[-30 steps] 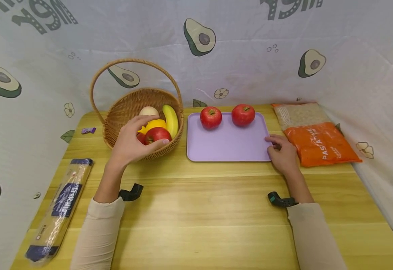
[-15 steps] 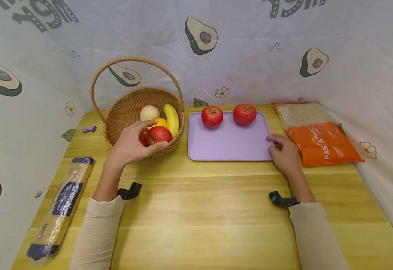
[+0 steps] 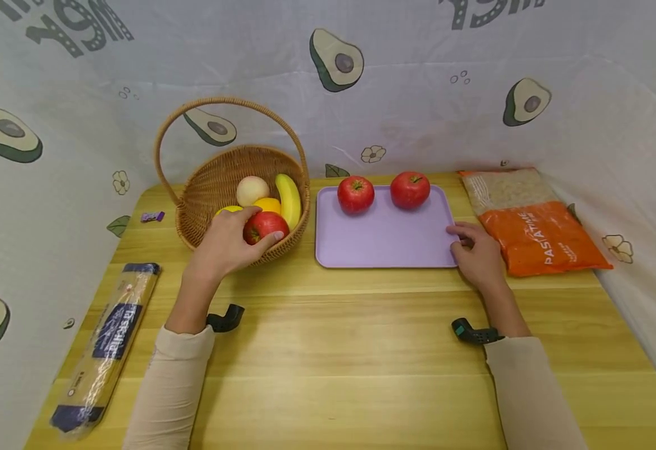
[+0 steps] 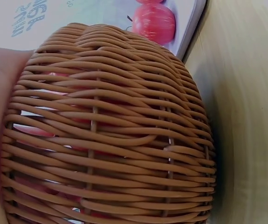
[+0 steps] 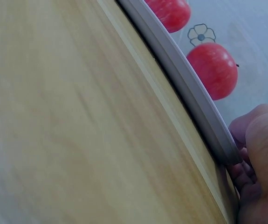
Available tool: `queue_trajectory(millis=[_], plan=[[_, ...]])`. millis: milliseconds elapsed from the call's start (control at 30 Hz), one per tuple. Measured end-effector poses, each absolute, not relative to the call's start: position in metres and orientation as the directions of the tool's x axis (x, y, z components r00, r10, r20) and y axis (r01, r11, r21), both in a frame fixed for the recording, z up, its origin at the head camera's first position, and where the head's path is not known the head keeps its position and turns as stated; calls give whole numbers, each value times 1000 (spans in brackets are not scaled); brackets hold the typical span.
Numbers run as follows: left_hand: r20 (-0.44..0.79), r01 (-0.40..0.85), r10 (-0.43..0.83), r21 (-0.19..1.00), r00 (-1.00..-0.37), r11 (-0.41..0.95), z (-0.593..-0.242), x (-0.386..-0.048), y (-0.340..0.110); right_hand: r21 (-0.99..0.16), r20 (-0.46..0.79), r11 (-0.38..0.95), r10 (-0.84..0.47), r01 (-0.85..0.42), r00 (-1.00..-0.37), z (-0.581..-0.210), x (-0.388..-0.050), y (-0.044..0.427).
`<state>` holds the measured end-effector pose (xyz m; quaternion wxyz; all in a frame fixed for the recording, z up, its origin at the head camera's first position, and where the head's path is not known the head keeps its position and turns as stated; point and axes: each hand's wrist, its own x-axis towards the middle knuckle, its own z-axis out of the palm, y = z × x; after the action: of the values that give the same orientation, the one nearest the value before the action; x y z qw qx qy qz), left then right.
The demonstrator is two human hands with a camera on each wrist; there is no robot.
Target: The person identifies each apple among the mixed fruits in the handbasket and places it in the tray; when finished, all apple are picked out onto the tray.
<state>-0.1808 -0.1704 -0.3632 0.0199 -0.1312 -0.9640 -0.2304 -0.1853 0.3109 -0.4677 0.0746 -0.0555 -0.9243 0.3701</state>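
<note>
My left hand (image 3: 223, 245) reaches over the front rim of a wicker basket (image 3: 209, 181), thumb and fingers curled round a red apple (image 3: 264, 226) inside. Behind that apple lie a pale round fruit (image 3: 252, 190), a yellow-orange fruit (image 3: 268, 205), another yellow fruit partly hidden by the hand, and a banana (image 3: 288, 201). On the lilac tray (image 3: 384, 244) stand two red apples, one at the left (image 3: 356, 195) and one at the right (image 3: 410, 190). My right hand (image 3: 479, 257) pinches the tray's right edge. In the left wrist view, basket weave (image 4: 110, 135) hides most of the grip.
An orange bag of pasta (image 3: 538, 234) lies right of the tray. At the left are a long packet (image 3: 111, 344) with dark blue ends and a small purple wrapped sweet (image 3: 152, 217). A cloth printed with avocados (image 3: 336, 60) hangs behind the table.
My left hand has lowered and shifted slightly right, its fingers closing round the apple in the basket. The right hand stays at the tray's edge.
</note>
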Motion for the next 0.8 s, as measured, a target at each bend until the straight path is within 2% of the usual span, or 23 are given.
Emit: queue_trajectory(millis=[267,533,800], plan=[[93,255,237,394,-967,883,-365,-183,-169,-695,91,717,155,49,-984,-469,-187,310],[174,306,260,353,-950,884,-365,-190,-167,-699,96,713,156,45,-983,-464,-188,310],[138,236,196,421,-971,876,-365,-188,-168,-683,75,728,154,62,-985,-464,-187,310]])
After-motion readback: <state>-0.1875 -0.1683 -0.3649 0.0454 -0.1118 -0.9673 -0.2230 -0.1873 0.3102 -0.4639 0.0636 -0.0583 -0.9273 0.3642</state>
